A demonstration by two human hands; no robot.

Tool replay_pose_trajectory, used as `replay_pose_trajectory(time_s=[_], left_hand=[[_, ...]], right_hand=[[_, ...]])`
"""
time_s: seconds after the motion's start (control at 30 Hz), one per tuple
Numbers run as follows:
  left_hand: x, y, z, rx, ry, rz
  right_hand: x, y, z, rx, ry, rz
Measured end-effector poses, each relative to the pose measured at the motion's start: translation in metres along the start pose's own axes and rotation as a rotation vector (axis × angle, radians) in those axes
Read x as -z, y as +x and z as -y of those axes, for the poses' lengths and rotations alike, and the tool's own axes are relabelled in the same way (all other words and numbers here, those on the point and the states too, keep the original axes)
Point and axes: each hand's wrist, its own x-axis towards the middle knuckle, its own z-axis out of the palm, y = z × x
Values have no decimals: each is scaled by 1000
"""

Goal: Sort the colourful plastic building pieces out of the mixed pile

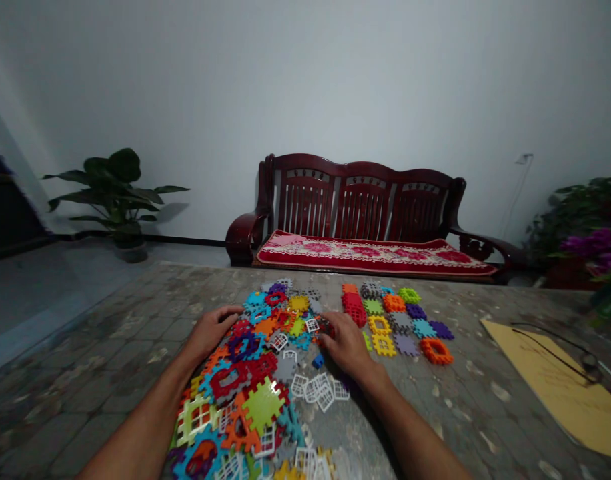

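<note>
A heap of colourful plastic interlocking building pieces [243,347] covers the middle of the table, square toothed tiles and ring-shaped ones mixed together. At its left edge lies my left hand [213,331], fingers stretched over the rim of the heap and nothing visible in them. My right hand [346,341] rests at the opposite edge, thumb and index finger apart, with reddish pieces close to the fingertips. Several white window-frame pieces [319,389] lie below the right hand. A small blue block [318,361] sits near its thumb.
Right of the heap, tiles stand in rough colour groups, among them red pieces [354,308], yellow frames [383,344] and an orange ring [436,351]. A yellow paper [555,387] with glasses [588,367] lies at the right. Behind the table [465,413] is a wooden bench [363,200].
</note>
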Motion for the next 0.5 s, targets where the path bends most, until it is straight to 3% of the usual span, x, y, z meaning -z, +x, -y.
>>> replay_pose_trajectory(time_s=[0.5], left_hand=[[1, 4, 6, -13, 56, 16]], right_hand=[[-16, -7, -9, 44, -50, -43]])
